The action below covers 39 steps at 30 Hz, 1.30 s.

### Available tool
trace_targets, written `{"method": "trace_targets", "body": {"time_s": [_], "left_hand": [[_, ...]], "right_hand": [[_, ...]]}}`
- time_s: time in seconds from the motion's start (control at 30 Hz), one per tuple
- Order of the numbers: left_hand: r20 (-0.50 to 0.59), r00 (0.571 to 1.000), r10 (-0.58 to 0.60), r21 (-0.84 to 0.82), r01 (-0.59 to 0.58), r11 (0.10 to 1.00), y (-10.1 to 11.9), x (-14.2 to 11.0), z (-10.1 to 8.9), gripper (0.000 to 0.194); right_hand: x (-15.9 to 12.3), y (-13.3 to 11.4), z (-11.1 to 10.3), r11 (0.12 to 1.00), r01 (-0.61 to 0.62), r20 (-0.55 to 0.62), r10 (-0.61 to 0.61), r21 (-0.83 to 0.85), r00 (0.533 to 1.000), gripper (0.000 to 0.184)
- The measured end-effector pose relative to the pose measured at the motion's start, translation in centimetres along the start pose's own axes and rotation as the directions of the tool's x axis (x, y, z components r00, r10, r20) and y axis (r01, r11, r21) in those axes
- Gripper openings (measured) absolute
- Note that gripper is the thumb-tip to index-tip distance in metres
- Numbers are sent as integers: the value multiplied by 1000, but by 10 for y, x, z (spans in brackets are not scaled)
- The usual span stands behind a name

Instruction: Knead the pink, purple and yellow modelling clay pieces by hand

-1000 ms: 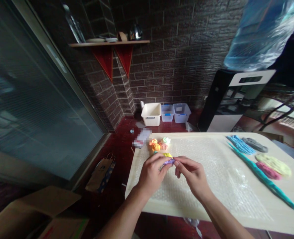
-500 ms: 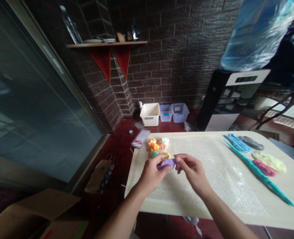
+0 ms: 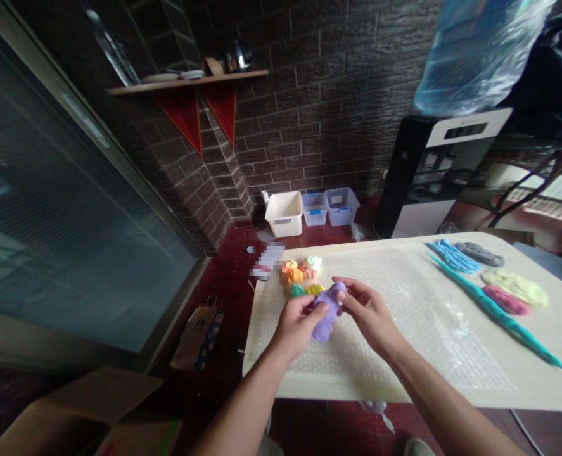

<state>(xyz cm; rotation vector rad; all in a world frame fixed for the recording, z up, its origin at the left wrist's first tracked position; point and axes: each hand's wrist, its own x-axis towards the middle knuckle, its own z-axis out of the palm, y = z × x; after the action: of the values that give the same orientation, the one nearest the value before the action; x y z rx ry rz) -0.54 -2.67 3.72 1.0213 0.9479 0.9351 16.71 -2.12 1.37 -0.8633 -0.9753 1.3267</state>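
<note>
A flattened lump of purple modelling clay (image 3: 325,322) is held between my two hands above the table. My left hand (image 3: 298,323) pinches its left side with the thumb on top. At its upper right end, my right hand (image 3: 362,307) grips it between thumb and fingers. Just beyond lie small lumps of clay: a teal lump (image 3: 297,290), a yellow lump (image 3: 315,289), an orange lump (image 3: 294,275), a pink lump (image 3: 310,272) and a pale green lump (image 3: 315,260). Bubble wrap (image 3: 399,310) is spread beneath them.
On the table's (image 3: 542,386) right side are a long teal clay roll (image 3: 494,310), blue strands (image 3: 453,255), a grey piece (image 3: 479,254), a pale yellow piece (image 3: 516,287) and a pink-red piece (image 3: 505,299). Plastic bins (image 3: 284,221) and a water dispenser (image 3: 418,183) stand behind.
The purple clay has turned and now hangs lower, showing more of its flat face. My right hand has risen slightly with its end. The view has shifted a little.
</note>
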Motion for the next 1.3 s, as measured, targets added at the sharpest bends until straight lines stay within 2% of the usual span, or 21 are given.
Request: {"method": "trace_targets", "body": {"time_s": [0.13, 0.4, 0.63, 0.77, 0.97, 1.17, 1.3], "left_hand": [[-56, 996, 65, -44, -68, 997, 2, 0, 1, 48], [-127, 979, 156, 45, -152, 987, 11, 1, -10, 40], [-138, 978, 155, 26, -153, 988, 12, 0, -7, 37], [-109, 986, 124, 26, -122, 992, 11, 1, -8, 39], [-115, 973, 199, 128, -184, 974, 9, 3, -11, 36], [-75, 986, 151, 72, -146, 987, 10, 2, -9, 39], [-73, 980, 185, 124, -175, 977, 9, 2, -9, 37]], "right_hand": [[-1, 0, 3, 994, -12, 43, 16, -108, 999, 31], [-1, -7, 0, 987, -62, 76, 74, -146, 994, 33], [-2, -4, 1, 988, -43, 87, 56, -149, 995, 30], [-2, -6, 1, 990, -42, 113, 58, -135, 992, 29], [-5, -6, 3, 989, -69, 117, 84, -129, 990, 31], [-4, -7, 5, 993, -68, 101, 78, -100, 992, 31], [-4, -7, 6, 995, -66, 130, 75, -69, 989, 35]]}}
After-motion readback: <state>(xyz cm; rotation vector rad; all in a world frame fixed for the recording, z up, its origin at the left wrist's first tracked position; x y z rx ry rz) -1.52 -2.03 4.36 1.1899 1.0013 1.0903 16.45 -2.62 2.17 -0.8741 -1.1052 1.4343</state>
